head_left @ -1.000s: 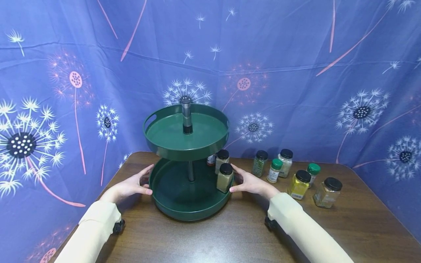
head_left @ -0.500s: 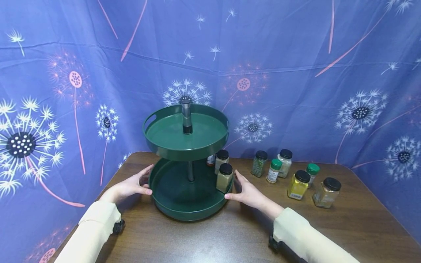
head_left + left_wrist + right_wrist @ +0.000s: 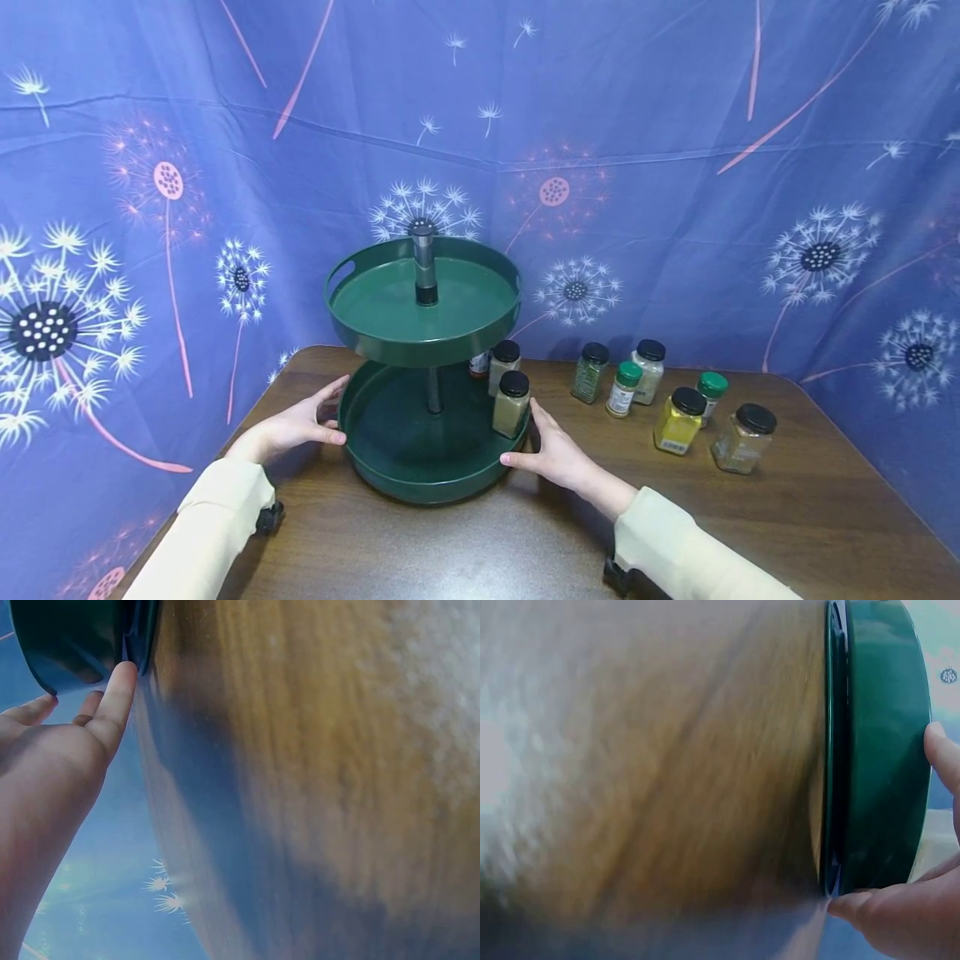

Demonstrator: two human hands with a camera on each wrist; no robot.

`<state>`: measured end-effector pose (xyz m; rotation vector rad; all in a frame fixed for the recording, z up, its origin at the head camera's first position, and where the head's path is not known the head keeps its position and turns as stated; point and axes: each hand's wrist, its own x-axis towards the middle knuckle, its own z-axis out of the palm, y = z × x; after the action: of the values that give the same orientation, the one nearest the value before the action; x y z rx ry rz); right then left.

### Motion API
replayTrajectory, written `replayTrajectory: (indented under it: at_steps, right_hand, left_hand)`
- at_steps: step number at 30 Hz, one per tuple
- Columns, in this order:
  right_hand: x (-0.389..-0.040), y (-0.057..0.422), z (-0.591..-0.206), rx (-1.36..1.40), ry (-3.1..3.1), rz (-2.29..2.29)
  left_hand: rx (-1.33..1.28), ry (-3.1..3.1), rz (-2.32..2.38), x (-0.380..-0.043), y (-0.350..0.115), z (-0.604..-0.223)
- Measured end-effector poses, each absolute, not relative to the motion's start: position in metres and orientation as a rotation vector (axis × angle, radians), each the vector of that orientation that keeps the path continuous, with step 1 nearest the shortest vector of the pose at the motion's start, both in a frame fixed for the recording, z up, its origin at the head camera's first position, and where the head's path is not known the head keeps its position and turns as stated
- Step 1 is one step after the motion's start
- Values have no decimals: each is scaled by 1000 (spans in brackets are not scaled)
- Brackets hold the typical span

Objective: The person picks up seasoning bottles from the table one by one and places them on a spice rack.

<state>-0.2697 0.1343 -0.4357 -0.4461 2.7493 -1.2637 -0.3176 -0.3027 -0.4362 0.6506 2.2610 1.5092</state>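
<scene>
A green two-tier turntable rack (image 3: 431,487) stands on the table, its upper tray (image 3: 386,292) bare around the central post. At the left side of the lower tray, my left hand (image 3: 288,427) has its fingers spread, fingertips right at the wall. My right hand (image 3: 557,450) is on the right front of that tray, thumb at the rim and fingers extended along the side. In the right wrist view its fingertips meet the green wall (image 3: 889,757). A black-lidded spice jar (image 3: 512,408) stands inside the rim by my right hand, with another black-lidded jar (image 3: 503,371) behind it.
A further jar (image 3: 479,364) is partly hidden under the upper tray. Several spice jars stand on the table to the right, including a yellow one (image 3: 677,425) and a green-lidded one (image 3: 622,392). A blue patterned cloth (image 3: 637,125) hangs behind the table (image 3: 360,542).
My right hand has shifted forward around the lower tray's rim, toward me and slightly left. The left hand and the jars keep their places.
</scene>
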Motion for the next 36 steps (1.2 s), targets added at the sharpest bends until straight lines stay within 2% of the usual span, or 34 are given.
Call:
replayTrajectory:
  at_steps: [18, 36]
  right_hand:
    - [-297, 150, -436, -545, 2714, -1179]
    - [-307, 164, -438, -622, 2620, -1262]
  left_hand:
    - [702, 2309, 1477, -321, -305, -437]
    - [645, 2303, 1473, -318, -303, -435]
